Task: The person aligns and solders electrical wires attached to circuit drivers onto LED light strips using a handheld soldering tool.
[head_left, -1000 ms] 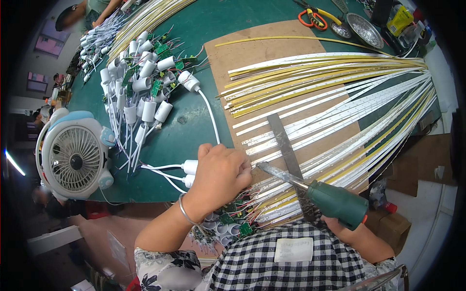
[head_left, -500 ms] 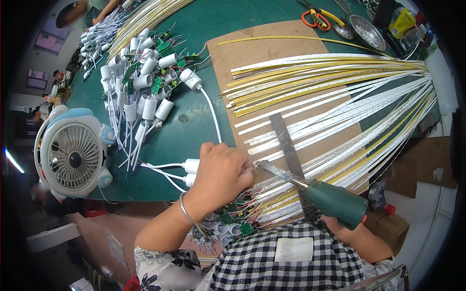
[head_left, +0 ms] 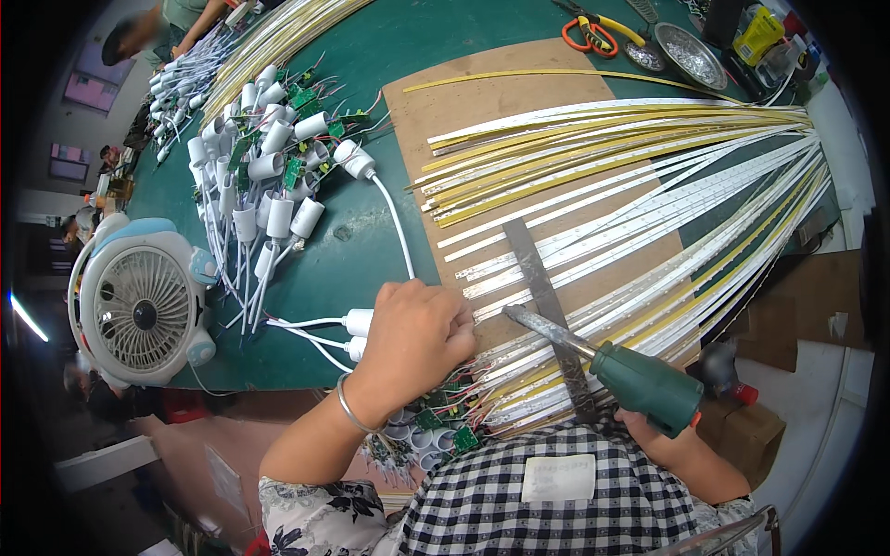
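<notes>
Soldering iron (head_left: 640,382) sits in the right hand (head_left: 656,443), curled round it. Its tip has slid away from the left hand (head_left: 419,324), so it seems clear of those pinched fingers, whose catch I can't tell. White strips (head_left: 496,282) lie just right of them.

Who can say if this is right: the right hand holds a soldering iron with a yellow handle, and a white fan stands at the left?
The handle is green, not yellow, as the head view shows. The right hand holds the soldering iron; the white fan stands at left.
</notes>
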The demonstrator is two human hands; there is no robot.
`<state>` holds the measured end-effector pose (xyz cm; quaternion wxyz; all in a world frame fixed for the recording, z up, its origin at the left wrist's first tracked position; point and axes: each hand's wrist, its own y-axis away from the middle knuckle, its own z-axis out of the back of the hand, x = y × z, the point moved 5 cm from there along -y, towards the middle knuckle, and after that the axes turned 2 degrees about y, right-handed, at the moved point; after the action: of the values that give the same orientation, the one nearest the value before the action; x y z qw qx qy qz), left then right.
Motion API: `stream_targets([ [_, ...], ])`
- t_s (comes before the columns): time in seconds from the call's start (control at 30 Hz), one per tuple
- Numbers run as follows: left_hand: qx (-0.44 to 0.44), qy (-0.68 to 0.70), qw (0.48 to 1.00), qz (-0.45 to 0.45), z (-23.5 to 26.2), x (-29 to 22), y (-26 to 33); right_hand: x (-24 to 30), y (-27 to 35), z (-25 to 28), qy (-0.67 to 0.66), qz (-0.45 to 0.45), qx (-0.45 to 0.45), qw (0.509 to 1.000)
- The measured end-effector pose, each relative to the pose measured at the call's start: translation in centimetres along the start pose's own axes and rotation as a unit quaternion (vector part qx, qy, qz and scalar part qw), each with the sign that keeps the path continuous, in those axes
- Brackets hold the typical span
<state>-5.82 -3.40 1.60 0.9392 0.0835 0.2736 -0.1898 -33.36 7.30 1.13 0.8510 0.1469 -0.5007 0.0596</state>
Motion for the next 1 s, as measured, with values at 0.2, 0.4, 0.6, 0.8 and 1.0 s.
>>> stream_targets([
  [0.2, 0.001, -0.006, 1.000, -0.004, 0.0, -0.2, 0.1, 0.1, -0.1, 0.0, -0.023, -0.014, -0.006, 1.000],
  [0.4, -0.004, 0.019, 0.999, -0.042, 0.8, -0.7, 0.5, 0.2, -0.3, 0.1, -0.019, 0.000, -0.010, 1.000],
  [0.6, 0.089, 0.063, 0.993, -0.046, 1.2, 0.0, 0.0, 0.9, -0.6, 0.4, -0.016, 0.033, -0.019, 0.999],
  [0.8, 0.097, 0.105, 0.986, -0.082, 1.5, -0.1, 0.1, 0.2, -0.3, 0.2, -0.051, -0.009, -0.012, 0.999],
  [1.0, 0.001, 0.090, 0.993, -0.073, 1.1, -0.5, 0.7, 0.0, -0.2, 0.2, -0.059, -0.027, -0.014, 0.998],
])
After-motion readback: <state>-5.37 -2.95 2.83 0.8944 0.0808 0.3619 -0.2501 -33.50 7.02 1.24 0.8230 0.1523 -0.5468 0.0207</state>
